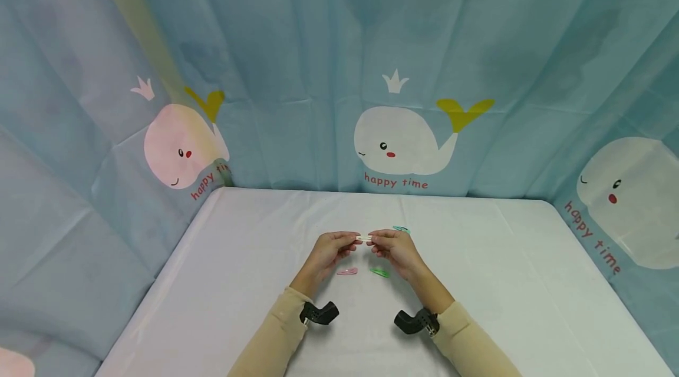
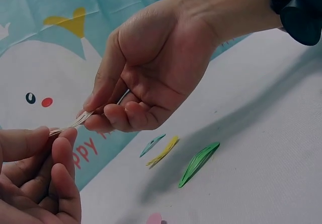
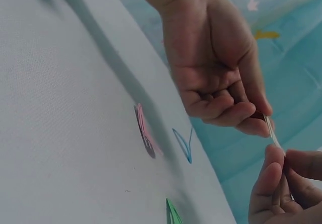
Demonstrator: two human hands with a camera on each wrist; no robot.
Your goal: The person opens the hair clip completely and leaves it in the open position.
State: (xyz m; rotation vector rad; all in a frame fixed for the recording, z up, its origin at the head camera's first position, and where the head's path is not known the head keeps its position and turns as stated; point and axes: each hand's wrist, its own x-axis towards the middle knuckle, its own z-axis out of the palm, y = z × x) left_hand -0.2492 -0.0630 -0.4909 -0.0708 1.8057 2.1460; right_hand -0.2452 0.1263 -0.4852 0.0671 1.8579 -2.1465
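A thin white hair clip (image 1: 363,238) is stretched between my two hands, above the table. My left hand (image 1: 330,252) pinches one end between thumb and fingertips, and my right hand (image 1: 399,252) pinches the other end the same way. Fingers cover both ends of the clip; only its middle shows. In the left wrist view, pale strands of the clip (image 2: 70,124) run side by side. Below the hands lie a pink hair clip (image 1: 347,271) and a green hair clip (image 1: 379,273). A teal hair clip (image 1: 401,229) lies just beyond the right hand.
A yellow hair clip (image 2: 163,151) shows beside the teal one in the left wrist view. The right wrist view shows a blue clip (image 3: 185,146) past the pink one. All lie on a white-covered table (image 1: 239,247), with a whale-print curtain (image 1: 318,70) behind.
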